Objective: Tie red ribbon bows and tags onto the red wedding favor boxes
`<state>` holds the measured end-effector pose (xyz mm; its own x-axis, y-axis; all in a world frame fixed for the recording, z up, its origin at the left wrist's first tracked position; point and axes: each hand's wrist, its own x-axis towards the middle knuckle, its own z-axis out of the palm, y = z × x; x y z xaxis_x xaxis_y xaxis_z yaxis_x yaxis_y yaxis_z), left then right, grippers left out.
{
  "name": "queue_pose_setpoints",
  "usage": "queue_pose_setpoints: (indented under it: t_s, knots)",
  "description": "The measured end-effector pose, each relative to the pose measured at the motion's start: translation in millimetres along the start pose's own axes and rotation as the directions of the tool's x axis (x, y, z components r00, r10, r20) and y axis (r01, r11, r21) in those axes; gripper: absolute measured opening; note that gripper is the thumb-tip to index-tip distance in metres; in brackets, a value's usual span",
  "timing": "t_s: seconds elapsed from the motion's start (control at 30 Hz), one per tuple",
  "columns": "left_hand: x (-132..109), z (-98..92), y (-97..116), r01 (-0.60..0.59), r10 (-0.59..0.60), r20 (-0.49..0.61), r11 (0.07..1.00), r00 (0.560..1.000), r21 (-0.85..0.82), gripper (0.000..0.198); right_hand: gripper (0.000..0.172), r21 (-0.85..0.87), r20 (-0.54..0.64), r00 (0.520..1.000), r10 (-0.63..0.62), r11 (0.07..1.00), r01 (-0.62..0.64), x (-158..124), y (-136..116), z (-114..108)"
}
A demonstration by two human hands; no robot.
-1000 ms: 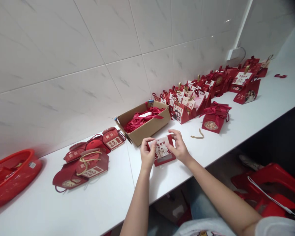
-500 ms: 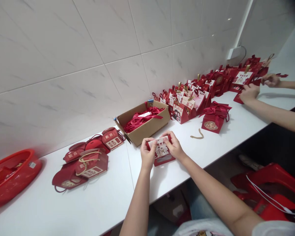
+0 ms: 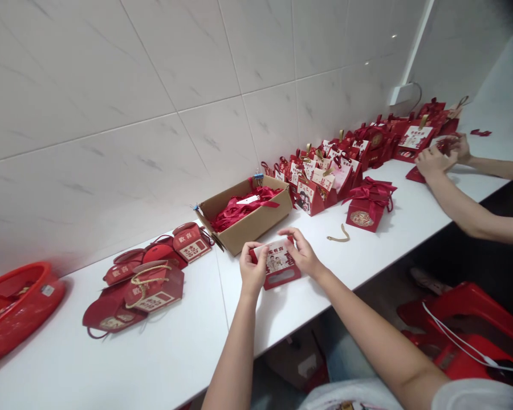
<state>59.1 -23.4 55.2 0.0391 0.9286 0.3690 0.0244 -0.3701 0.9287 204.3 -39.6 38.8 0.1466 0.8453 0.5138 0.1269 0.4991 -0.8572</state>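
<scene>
Just above the white table, a small red and white gift box (image 3: 281,262) with a printed couple and a clear window stands between my two hands. My left hand (image 3: 253,270) grips its left side, thumb on the front and fingers behind. At the upper right of the box, my right hand (image 3: 304,255) has its thumb on the front, with the fingers reaching past the top edge. A gold cord (image 3: 338,234) lies on the table to the right of my right hand.
Behind the gift box sits a cardboard box (image 3: 256,223) of red ribbons. Several red gift boxes (image 3: 154,283) lie left, near a red basin (image 3: 23,313). More finished-looking boxes (image 3: 325,179) line the wall. A ribbon-tied box (image 3: 365,210) stands before a co-worker's hands (image 3: 438,162).
The view has shifted slightly right. My right fingers have lifted a little from the box's top edge, while my left hand keeps its grip. The co-worker's hands have moved over a red item.
</scene>
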Motion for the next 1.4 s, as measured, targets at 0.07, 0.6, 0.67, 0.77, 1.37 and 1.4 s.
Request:
queue_pose_setpoints:
  t_s: [0.07, 0.6, 0.67, 0.77, 1.37, 1.4]
  knots:
    - [-1, 0.0, -1, 0.019, -0.019, -0.020, 1.000, 1.000, 0.004, 0.025, 0.028, -0.133, -0.089, 0.995, -0.045, 0.990, 0.033, 3, 9, -21]
    - [-9, -0.4, 1, 0.073, -0.073, -0.053, 0.997, 0.996, -0.002, 0.026, 0.013, -0.449, -0.058, 0.993, 0.106, 0.885, -0.121, -16, 22, -104]
    - [-15, 0.1, 3, 0.047, -0.042, -0.097, 0.998, 0.994, 0.047, 0.023, 0.011, -0.169, 0.025, 0.999, -0.025, 0.985, 0.029, -19, -4, -90]
    - [-27, -1.5, 6, -0.090, 0.118, -0.170, 0.983, 0.978, 0.160, 0.018, 0.007, 0.110, 0.134, 0.989, -0.067, 0.993, 0.052, -25, -39, -70]
    - [-26, -36.8, 63, -0.454, 0.177, 0.521, 0.758, 0.835, 0.469, 0.029, 0.011, 0.375, 0.316, 0.891, 0.325, 0.820, -0.433, -27, -44, -6]
    - [-25, -38.1, 64, -0.438, 0.162, 0.529, 0.777, 0.833, 0.453, 0.028, 0.011, 0.377, 0.314, 0.890, 0.331, 0.816, -0.437, -26, -43, -5]
